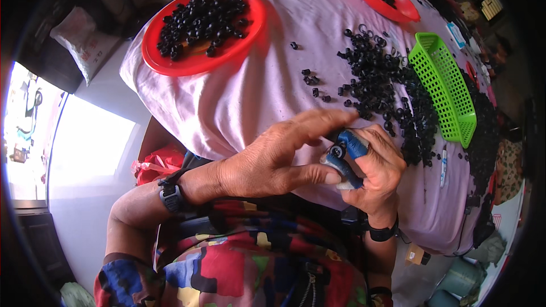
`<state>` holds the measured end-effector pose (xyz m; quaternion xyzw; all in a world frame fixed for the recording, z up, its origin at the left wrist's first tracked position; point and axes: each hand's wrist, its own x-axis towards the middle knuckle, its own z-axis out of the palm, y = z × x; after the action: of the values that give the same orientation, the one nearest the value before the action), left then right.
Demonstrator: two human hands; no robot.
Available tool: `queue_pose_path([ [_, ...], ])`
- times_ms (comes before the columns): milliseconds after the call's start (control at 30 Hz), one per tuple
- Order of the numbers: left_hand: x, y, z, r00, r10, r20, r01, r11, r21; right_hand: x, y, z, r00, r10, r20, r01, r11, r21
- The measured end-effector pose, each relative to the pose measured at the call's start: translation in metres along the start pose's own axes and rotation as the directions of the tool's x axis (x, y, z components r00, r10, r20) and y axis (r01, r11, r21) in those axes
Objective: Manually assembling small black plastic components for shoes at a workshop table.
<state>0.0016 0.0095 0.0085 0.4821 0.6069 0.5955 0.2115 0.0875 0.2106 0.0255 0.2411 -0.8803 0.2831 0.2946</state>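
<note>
My right hand (380, 166) wears blue coverings on its thumb and index finger. Between those two fingertips it pinches a small black ring-shaped part (337, 150), its round opening showing. Coming in from the left, my left hand (276, 156) has its fingers stretched out. Its thumb reaches to the right thumb, and its other fingertips lie just above the right index finger. Beyond both hands spreads a loose pile of small black parts (369, 65) on a pale pink cloth (284, 94).
A red plate (149, 51) heaped with black parts stands at the far left of the table. Another red dish (406, 8) holds a few at the back. Right of the pile is a green plastic basket (443, 91); a slim white-and-blue tube (443, 167) lies nearer me.
</note>
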Motion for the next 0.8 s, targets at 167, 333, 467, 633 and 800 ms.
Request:
queue_pose_path([
  [167, -0.002, -0.008, 0.003, 0.999, 0.032, 0.003, -0.032, 0.998, -0.056, -0.004, 0.002, 0.003, 1.0, -0.013, 0.004, 0.013, 0.999, 0.033],
  [333, -0.002, -0.002, 0.002, 0.997, 0.072, -0.01, -0.071, 0.997, 0.035, -0.006, 0.005, 0.0, 0.996, -0.011, 0.09, 0.005, 0.998, 0.067],
  [467, -0.005, -0.001, 0.003, 0.994, 0.107, 0.008, -0.107, 0.994, 0.037, -0.009, 0.007, 0.002, 0.996, -0.038, 0.075, 0.029, 0.993, 0.112],
  [633, -0.006, -0.001, 0.003, 0.992, 0.129, 0.019, -0.129, 0.991, 0.037, -0.01, 0.005, 0.0, 0.994, -0.051, 0.096, 0.04, 0.993, 0.112],
  [800, -0.006, 0.001, 0.005, 0.984, 0.177, 0.026, -0.178, 0.984, 0.022, -0.006, -0.007, -0.005, 0.994, -0.026, 0.104, 0.018, 0.997, 0.071],
])
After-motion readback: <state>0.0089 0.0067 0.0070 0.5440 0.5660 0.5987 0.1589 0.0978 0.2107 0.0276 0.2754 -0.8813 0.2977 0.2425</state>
